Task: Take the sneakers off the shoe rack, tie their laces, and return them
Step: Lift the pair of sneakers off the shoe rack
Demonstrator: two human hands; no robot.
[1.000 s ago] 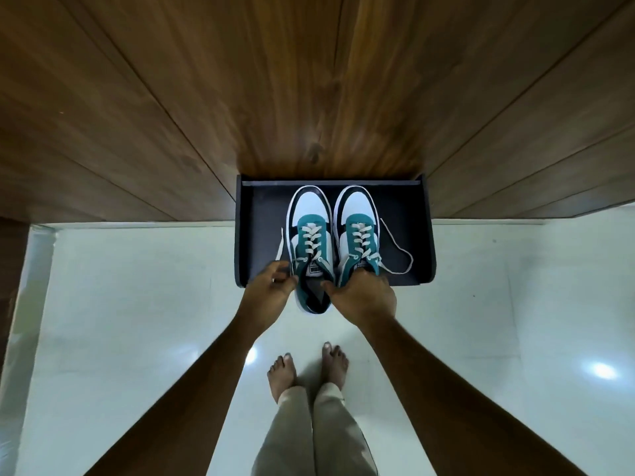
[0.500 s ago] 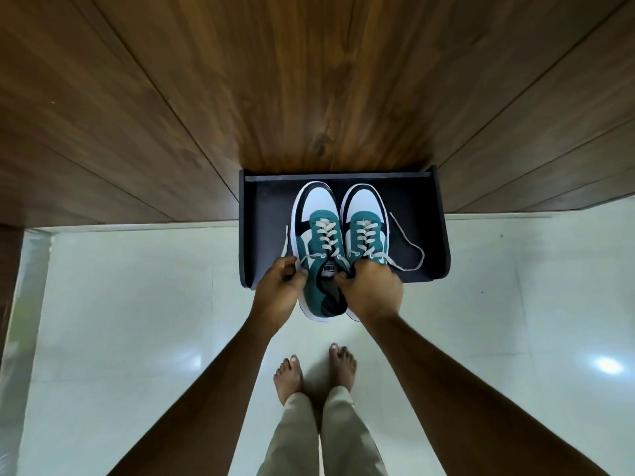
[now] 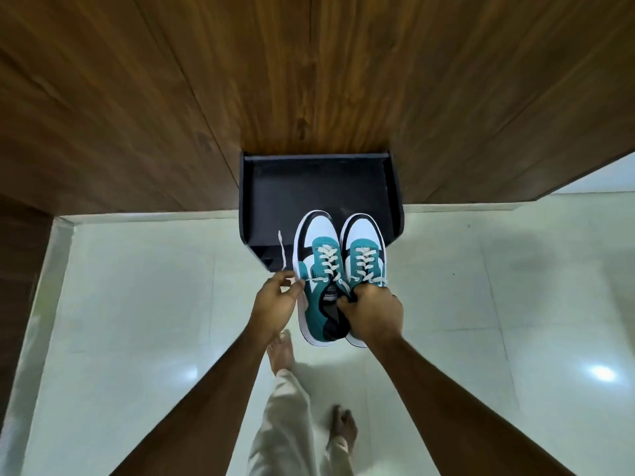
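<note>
Glossy pale floor tiles (image 3: 137, 321) spread wide and bare to our left and right, while the dark wood-grain wall (image 3: 309, 70) closes the far side, and the matte black shoe rack (image 3: 319, 187) stands against it with its flat top open. Our right hand (image 3: 372, 312) is clamped on the collars of both teal, white and black sneakers (image 3: 338, 269), held side by side above the rack's near edge. Our left hand (image 3: 276, 304) pinches a loose white lace (image 3: 282, 249) just beside the left shoe.
</note>
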